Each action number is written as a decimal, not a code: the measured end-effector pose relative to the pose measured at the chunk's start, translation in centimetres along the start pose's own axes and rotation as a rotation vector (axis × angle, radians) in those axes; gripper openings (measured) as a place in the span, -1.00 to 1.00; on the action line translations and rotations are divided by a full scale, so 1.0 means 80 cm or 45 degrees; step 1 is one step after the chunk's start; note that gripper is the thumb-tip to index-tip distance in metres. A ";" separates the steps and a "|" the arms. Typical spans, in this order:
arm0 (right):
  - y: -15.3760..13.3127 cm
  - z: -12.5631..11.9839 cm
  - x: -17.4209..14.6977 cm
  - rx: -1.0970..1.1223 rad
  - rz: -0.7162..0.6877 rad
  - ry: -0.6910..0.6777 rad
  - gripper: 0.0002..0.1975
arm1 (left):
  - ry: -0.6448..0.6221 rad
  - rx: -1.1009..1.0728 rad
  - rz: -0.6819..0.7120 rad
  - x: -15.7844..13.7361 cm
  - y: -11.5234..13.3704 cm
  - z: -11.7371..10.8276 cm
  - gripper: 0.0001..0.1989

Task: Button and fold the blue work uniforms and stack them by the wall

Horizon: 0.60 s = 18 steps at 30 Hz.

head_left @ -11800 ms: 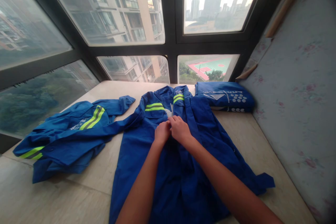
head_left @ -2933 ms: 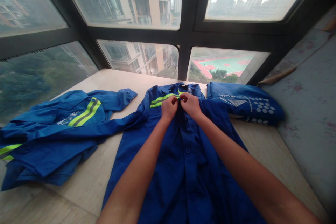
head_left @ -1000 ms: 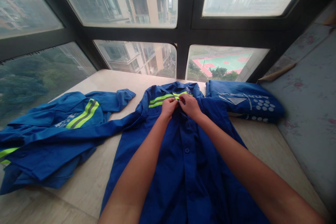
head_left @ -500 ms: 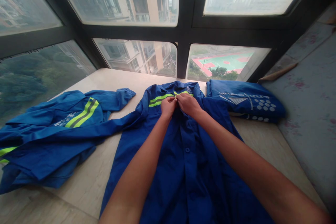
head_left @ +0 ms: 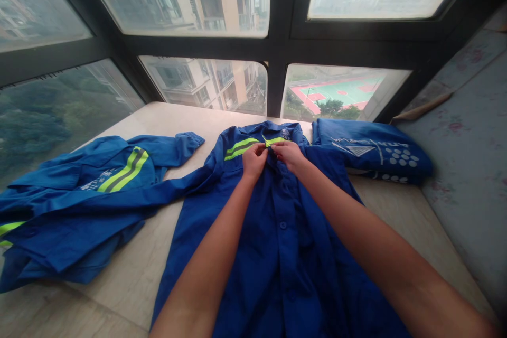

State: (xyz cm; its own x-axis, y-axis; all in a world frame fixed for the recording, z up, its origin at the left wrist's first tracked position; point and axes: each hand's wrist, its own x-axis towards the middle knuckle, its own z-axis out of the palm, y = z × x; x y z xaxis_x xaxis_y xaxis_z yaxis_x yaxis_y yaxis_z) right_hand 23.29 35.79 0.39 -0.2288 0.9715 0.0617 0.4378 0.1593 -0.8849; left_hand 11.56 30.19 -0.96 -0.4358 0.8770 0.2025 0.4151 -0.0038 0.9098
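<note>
A dark blue work jacket (head_left: pixel 253 232) lies front up, its collar toward the window, with a yellow-green and grey stripe across the chest. My left hand (head_left: pixel 254 160) pinches the edge of its front opening at the stripe. Close beside it, my right hand (head_left: pixel 288 154) pinches the opposite edge of the opening. A small dark bit of the placket shows between my fingertips; whether a button is there I cannot make out. Lower on the placket a round button (head_left: pixel 283 225) is visible.
Another blue jacket (head_left: pixel 67 174) lies crumpled on the left, overlapped by the front jacket's sleeve. Folded blue garments (head_left: pixel 368 142) with white print are stacked at the right, near a flowered wall (head_left: pixel 463 163). Dark window frames (head_left: pixel 277 47) border the pale sill (head_left: pixel 114 296).
My right hand has shifted slightly right, opening a small gap from my left fingertips. The left hand stays nearly in place, and the jackets lie as before.
</note>
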 end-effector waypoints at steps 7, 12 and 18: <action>0.019 -0.016 -0.030 -0.150 -0.166 -0.002 -0.75 | 0.044 0.592 -0.025 -0.021 -0.021 -0.026 -0.53; 0.035 -0.034 -0.099 -0.373 -0.513 -0.105 -0.72 | 0.018 0.805 0.038 -0.028 -0.018 -0.046 -0.58; 0.071 -0.102 -0.226 -0.359 -0.615 -0.097 -0.73 | -0.156 0.946 0.301 -0.111 0.011 -0.103 -0.59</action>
State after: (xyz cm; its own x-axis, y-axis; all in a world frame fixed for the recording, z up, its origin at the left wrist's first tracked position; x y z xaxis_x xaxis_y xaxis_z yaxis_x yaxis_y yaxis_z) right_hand 37.02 20.57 -1.93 -0.5185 0.7628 0.3865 0.4808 0.6338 -0.6060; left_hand 9.24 18.47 1.01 -0.1965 0.9398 0.2796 0.9296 0.0878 0.3581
